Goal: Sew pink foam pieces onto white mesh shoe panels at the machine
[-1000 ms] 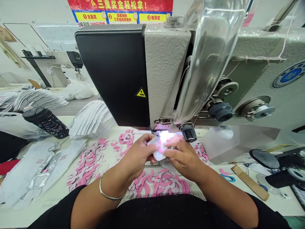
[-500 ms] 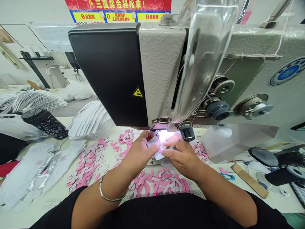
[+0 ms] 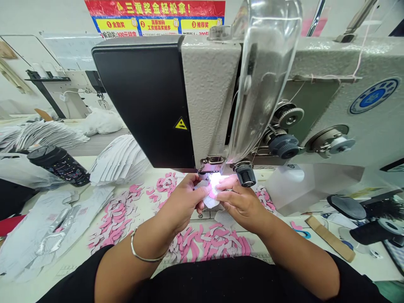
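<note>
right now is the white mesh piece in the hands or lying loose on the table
In the hands: the white mesh piece is pinched between the left hand and right hand, up by the sewing machine's presser foot.

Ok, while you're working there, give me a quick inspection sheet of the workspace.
Surface: cream tabletop, heavily covered.
Job's things: white mesh piece with pink on it, under the lit metal presser foot.
Clutter: scattered pink-and-white cutouts, stacked white mesh panels, black patterned bottle.
Hands: left hand and right hand both pinch the mesh piece with their fingers.
Cables: thin pink thread along the machine arm; nothing else clear.
Surroundings: grey industrial sewing machine, second sewing machine behind, red-and-yellow poster.
</note>
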### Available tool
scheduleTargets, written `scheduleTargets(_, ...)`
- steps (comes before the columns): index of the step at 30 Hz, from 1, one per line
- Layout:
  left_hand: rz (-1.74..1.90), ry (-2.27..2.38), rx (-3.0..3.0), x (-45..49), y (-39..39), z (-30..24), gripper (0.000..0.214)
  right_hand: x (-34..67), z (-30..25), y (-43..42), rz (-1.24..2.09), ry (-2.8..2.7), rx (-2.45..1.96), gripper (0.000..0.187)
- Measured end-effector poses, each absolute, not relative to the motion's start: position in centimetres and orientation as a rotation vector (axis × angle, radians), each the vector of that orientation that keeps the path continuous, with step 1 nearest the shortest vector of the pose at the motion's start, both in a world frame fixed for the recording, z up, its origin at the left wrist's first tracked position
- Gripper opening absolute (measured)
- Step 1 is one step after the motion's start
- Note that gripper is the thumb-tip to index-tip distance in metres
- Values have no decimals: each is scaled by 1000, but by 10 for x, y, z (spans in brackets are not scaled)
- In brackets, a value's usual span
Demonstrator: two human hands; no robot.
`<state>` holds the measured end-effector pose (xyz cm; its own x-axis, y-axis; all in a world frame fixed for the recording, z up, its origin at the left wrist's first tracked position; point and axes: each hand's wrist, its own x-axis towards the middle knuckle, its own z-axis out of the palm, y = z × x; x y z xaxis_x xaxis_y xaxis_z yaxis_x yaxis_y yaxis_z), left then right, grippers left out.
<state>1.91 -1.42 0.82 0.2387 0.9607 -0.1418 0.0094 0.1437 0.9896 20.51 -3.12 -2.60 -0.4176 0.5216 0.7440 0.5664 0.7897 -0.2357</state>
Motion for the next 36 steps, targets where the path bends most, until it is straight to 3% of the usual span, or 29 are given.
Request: scheduleTargets(36, 871, 1077, 1111, 19, -18, 6, 17, 216, -28, -17, 184, -2111, -846, 21)
